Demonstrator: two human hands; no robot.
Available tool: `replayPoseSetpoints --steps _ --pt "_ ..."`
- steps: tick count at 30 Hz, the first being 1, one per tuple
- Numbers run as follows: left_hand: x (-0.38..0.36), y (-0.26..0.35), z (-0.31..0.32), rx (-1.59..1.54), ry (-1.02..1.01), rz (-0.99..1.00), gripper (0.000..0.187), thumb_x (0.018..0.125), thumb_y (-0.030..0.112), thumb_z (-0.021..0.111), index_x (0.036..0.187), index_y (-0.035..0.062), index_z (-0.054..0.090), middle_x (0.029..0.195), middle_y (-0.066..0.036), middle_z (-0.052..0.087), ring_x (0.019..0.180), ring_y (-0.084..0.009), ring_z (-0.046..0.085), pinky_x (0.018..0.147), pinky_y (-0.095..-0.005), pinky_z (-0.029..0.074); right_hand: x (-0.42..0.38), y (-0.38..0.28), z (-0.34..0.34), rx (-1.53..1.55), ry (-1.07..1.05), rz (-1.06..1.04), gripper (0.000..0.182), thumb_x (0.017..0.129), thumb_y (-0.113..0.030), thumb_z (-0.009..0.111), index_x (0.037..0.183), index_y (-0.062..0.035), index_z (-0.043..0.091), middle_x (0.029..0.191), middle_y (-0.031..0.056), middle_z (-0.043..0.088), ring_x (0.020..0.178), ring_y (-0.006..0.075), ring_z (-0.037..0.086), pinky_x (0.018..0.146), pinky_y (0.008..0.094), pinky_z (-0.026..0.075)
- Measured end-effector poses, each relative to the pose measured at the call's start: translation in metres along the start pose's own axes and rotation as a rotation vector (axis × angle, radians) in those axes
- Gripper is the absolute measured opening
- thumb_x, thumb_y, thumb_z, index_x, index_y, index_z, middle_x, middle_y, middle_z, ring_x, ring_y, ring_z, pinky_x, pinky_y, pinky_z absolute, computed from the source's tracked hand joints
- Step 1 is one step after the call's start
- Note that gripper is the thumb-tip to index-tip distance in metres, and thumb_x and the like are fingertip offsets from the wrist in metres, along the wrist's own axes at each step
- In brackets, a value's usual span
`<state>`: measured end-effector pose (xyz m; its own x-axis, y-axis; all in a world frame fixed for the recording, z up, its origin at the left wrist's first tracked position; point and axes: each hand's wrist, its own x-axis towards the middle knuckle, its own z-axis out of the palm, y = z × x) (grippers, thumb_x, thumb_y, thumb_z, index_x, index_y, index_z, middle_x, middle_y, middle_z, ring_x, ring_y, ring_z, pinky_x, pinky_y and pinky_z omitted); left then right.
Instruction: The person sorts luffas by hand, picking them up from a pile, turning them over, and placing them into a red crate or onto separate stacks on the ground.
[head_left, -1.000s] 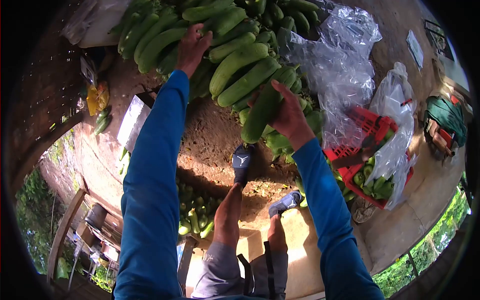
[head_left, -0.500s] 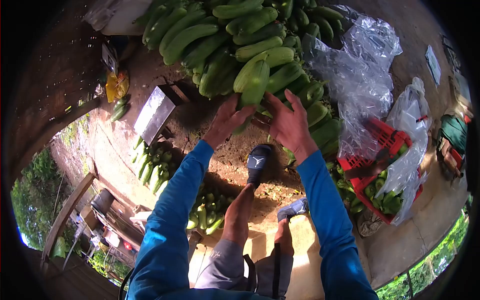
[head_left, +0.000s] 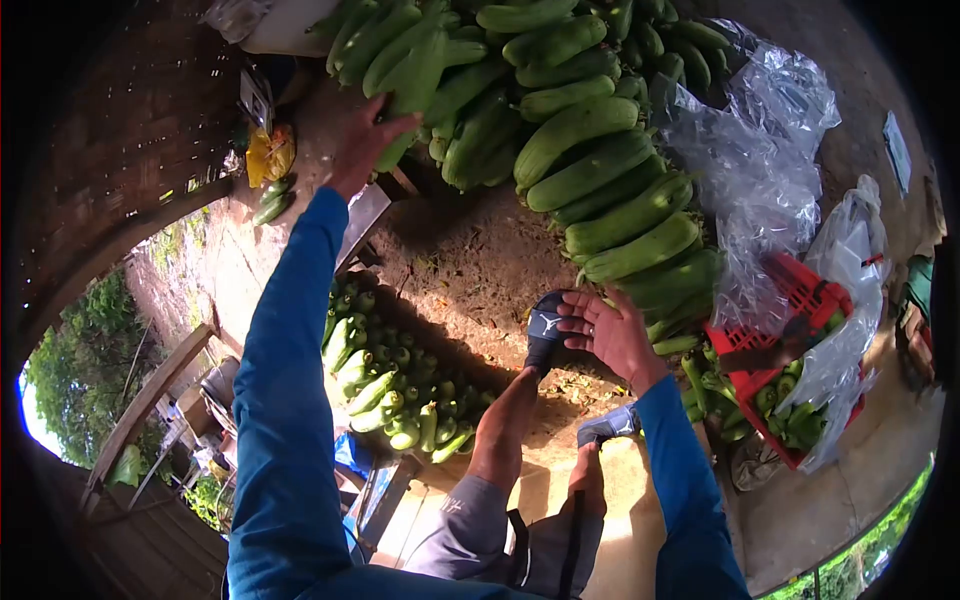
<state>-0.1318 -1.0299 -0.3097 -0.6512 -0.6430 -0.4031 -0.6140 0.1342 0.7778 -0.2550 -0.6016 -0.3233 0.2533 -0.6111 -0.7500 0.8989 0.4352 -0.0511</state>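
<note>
My left hand [head_left: 365, 145] is stretched toward the upper left, its fingers wrapped around a large green cucumber [head_left: 418, 75] that is blurred by motion. That cucumber is at the left part of a big heap of similar cucumbers [head_left: 580, 125]. My right hand [head_left: 612, 335] hangs with its fingers apart and nothing in it, below the lower right end of the heap. A row of stacked cucumbers [head_left: 640, 245] lies just above it. Another pile of smaller-looking cucumbers [head_left: 400, 390] lies on the ground at lower left, beside my legs.
Crumpled clear plastic sheeting [head_left: 750, 150] lies right of the heap. A red crate [head_left: 790, 350] with green produce stands at the right, partly under plastic. A shiny metal box [head_left: 362, 218] sits below my left hand, and a yellow bag [head_left: 270, 155] lies farther left.
Both hands were together at the cucumber near the middle. My left hand has carried it up and left; my right hand has let go and moved down and right.
</note>
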Motion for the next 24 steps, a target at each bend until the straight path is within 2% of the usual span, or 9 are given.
replayPoseSetpoints --steps 1,4,6,7,9,13,15,22,24 --pt "0.003 0.016 -0.013 0.344 0.095 0.036 0.073 0.078 0.040 0.072 0.131 -0.0049 0.050 0.127 -0.018 0.058 0.114 -0.0241 0.056 0.098 -0.0330 0.042 -0.007 0.010 -0.005 0.039 0.026 0.045 0.067 0.091 -0.063 0.040 0.125 -0.0066 0.055 0.116 0.0048 0.061 0.103 0.0178 0.057 0.087 0.0366 0.045" --pt "0.066 0.013 -0.047 0.284 0.050 0.138 0.071 0.078 0.040 0.072 0.129 -0.0044 0.052 0.121 -0.017 0.062 0.108 -0.0247 0.059 0.095 -0.0340 0.045 -0.024 0.055 -0.029 0.005 0.081 0.112 0.067 0.090 -0.064 0.042 0.125 -0.0076 0.056 0.116 0.0041 0.060 0.101 0.0173 0.057 0.087 0.0353 0.044" --pt "0.103 -0.013 -0.065 0.464 0.066 0.102 0.047 0.087 0.029 0.061 0.131 0.0137 0.055 0.117 -0.005 0.062 0.101 -0.0189 0.062 0.086 -0.0312 0.049 -0.029 0.075 -0.037 -0.033 0.122 0.133 0.067 0.090 -0.064 0.043 0.124 -0.0084 0.057 0.116 0.0038 0.060 0.101 0.0172 0.056 0.087 0.0349 0.044" --pt "0.102 -0.009 -0.066 0.470 0.060 0.101 0.047 0.087 0.029 0.061 0.131 0.0137 0.055 0.117 -0.005 0.062 0.101 -0.0189 0.062 0.086 -0.0312 0.049 -0.031 0.084 -0.041 -0.075 0.162 0.158 0.067 0.089 -0.065 0.044 0.124 -0.0092 0.057 0.116 0.0034 0.060 0.100 0.0171 0.056 0.087 0.0344 0.044" --pt "0.091 0.016 -0.067 -0.028 -0.185 -0.041 0.048 0.088 0.038 0.059 0.128 0.0120 0.057 0.112 -0.006 0.064 0.097 -0.0179 0.062 0.083 -0.0318 0.049 -0.032 0.099 -0.047 -0.092 0.169 0.177 0.067 0.089 -0.066 0.044 0.125 -0.0101 0.057 0.116 0.0030 0.060 0.100 0.0170 0.056 0.087 0.0344 0.044" --pt "0.068 0.046 -0.055 -0.084 -0.116 -0.197 0.054 0.087 0.050 0.056 0.122 0.0085 0.058 0.104 -0.009 0.066 0.086 -0.0162 0.063 0.075 -0.0305 0.050 -0.032 0.112 -0.050 -0.147 0.184 0.180 0.065 0.090 -0.066 0.043 0.124 -0.0120 0.057 0.116 0.0016 0.060 0.100 0.0160 0.056 0.086 0.0341 0.043" --pt "0.072 0.044 -0.056 -0.296 -0.158 -0.280 0.049 0.083 0.048 0.064 0.110 0.0079 0.060 0.089 -0.010 0.067 0.066 -0.0158 0.062 0.059 -0.0305 0.050 -0.031 0.117 -0.053 -0.189 0.204 0.170 0.060 0.093 -0.062 0.041 0.123 -0.0125 0.058 0.116 0.0003 0.061 0.102 0.0147 0.055 0.086 0.0334 0.043" --pt "0.083 0.041 -0.046 -0.260 -0.157 -0.363 0.049 0.086 0.050 0.061 0.110 0.0076 0.058 0.086 -0.011 0.065 0.064 -0.0157 0.062 0.057 -0.0285 0.051 -0.030 0.124 -0.057 -0.304 0.242 0.193 0.058 0.096 -0.057 0.041 0.128 -0.0113 0.056 0.120 0.0012 0.059 0.105 0.0146 0.054 0.090 0.0335 0.042" --pt "0.089 0.039 -0.046 -0.145 -0.163 -0.468 0.048 0.087 0.050 0.060 0.109 0.0074 0.058 0.084 -0.009 0.065 0.065 -0.0158 0.063 0.056 -0.0285 0.051 -0.032 0.124 -0.057 -0.293 0.253 0.189 0.059 0.095 -0.057 0.042 0.129 -0.0115 0.056 0.121 0.0015 0.059 0.106 0.0157 0.054 0.090 0.0336 0.042"
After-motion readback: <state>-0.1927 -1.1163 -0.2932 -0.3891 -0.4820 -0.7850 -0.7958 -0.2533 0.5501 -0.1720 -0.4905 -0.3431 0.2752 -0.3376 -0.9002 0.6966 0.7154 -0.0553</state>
